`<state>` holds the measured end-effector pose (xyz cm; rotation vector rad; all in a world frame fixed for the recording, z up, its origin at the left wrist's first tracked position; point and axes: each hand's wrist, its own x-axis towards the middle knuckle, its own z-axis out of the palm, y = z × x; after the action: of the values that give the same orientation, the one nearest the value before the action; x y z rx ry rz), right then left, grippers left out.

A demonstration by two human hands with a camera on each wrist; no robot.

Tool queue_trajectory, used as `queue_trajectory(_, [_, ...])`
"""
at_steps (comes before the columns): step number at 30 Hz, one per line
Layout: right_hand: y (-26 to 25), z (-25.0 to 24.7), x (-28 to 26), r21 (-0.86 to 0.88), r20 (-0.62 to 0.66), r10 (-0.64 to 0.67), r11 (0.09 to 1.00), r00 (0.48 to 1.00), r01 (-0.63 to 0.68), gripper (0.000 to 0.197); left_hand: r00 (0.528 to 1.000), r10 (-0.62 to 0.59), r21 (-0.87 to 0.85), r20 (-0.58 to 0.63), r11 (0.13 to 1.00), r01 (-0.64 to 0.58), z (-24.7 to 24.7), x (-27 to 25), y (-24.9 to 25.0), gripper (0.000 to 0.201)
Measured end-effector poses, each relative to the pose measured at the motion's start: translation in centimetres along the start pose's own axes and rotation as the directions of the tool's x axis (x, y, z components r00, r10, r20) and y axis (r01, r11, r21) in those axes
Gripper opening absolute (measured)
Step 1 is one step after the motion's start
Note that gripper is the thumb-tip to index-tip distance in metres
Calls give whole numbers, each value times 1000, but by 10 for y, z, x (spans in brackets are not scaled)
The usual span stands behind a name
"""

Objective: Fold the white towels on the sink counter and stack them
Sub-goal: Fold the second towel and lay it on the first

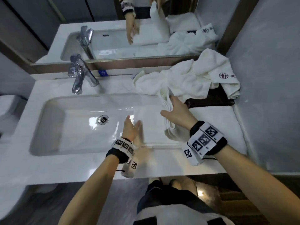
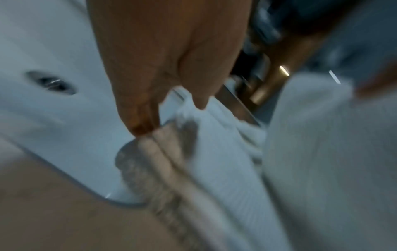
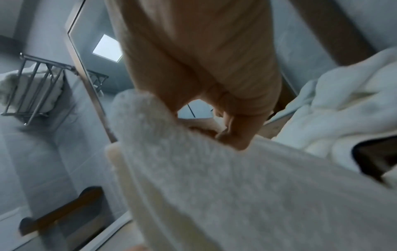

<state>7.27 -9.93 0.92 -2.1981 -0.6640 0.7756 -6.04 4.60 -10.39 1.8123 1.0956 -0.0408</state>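
A white towel (image 1: 149, 117) lies partly flat on the counter at the right rim of the sink basin (image 1: 73, 127). My left hand (image 1: 133, 127) rests on its left edge with straight fingers; in the blurred left wrist view the fingertips (image 2: 144, 129) touch the towel (image 2: 214, 152). My right hand (image 1: 172, 108) grips a bunched fold of the same towel and holds it raised above the flat part. The right wrist view shows thumb and fingers (image 3: 234, 134) curled round the towel's edge (image 3: 214, 186). A rumpled pile of white towels (image 1: 186, 78) lies behind it.
The chrome faucet (image 1: 81, 75) stands at the back left and the drain (image 1: 103, 119) sits mid-basin. A dark tray (image 1: 211, 99) lies under the pile at the back right. A flat white towel (image 1: 224, 125) lies by the right wall. The mirror (image 1: 113, 38) runs behind the counter.
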Motion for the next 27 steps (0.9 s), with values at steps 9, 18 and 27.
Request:
queue_trajectory(9, [-20, 92, 26, -102, 111, 81, 992, 991, -70, 80, 900, -250, -595, 358, 681, 426, -15, -4, -5, 70])
queue_trajectory(18, [-6, 118, 28, 21, 399, -14, 1000, 917, 6, 71, 834, -158, -571, 529, 661, 487, -18, 8, -13, 97])
queue_trajectory(27, [63, 72, 20, -685, -7, -227, 711, 974, 161, 61, 899, -292, -195, 327, 909, 367, -6, 15, 0, 107])
